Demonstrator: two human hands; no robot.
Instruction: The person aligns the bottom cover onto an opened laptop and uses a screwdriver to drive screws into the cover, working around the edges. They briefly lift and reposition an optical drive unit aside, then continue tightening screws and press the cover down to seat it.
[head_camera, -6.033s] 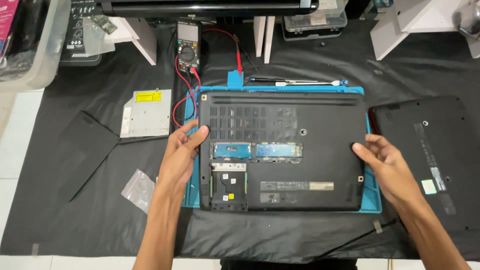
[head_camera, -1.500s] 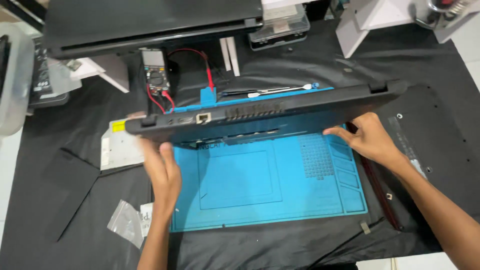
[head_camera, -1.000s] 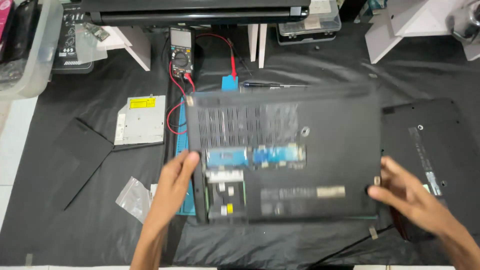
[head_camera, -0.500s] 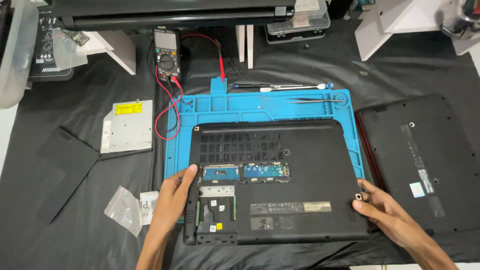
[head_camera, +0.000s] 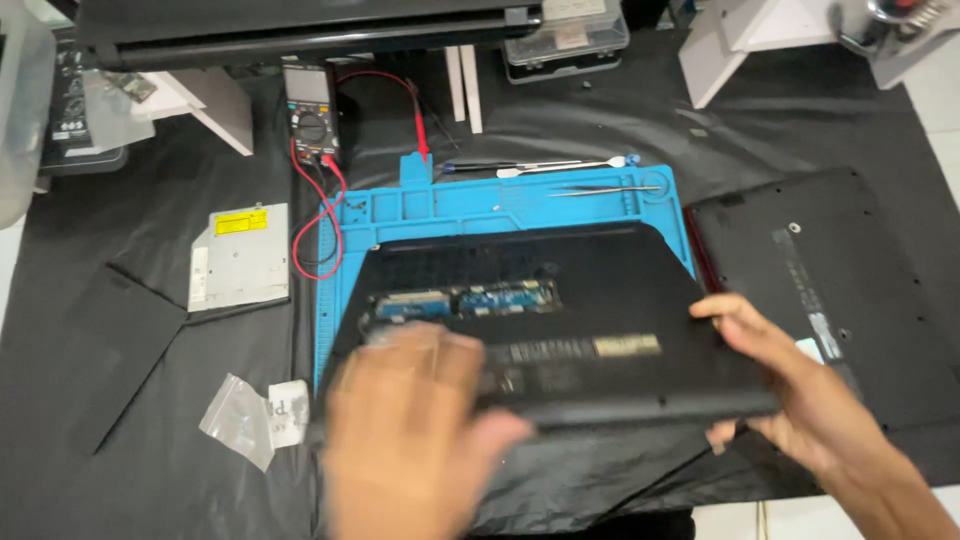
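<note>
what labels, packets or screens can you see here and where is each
Yellow label: rectangle on the silver drive, left of the blue mat.
Meter screen: small grey rectangle atop the black meter, behind the mat.
Plastic bag: clear, crumpled, with a white slip, front left on the black cloth.
Pale strip label: on the laptop base held by the left hand and right hand.
White sticker: on the black cover, right.

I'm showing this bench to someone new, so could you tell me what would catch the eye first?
A black laptop, underside up, sits centre on a bright blue mat, gripped by the left hand at its near edge and the right hand at its right corner. A meter with red leads stands behind, at the left.
</note>
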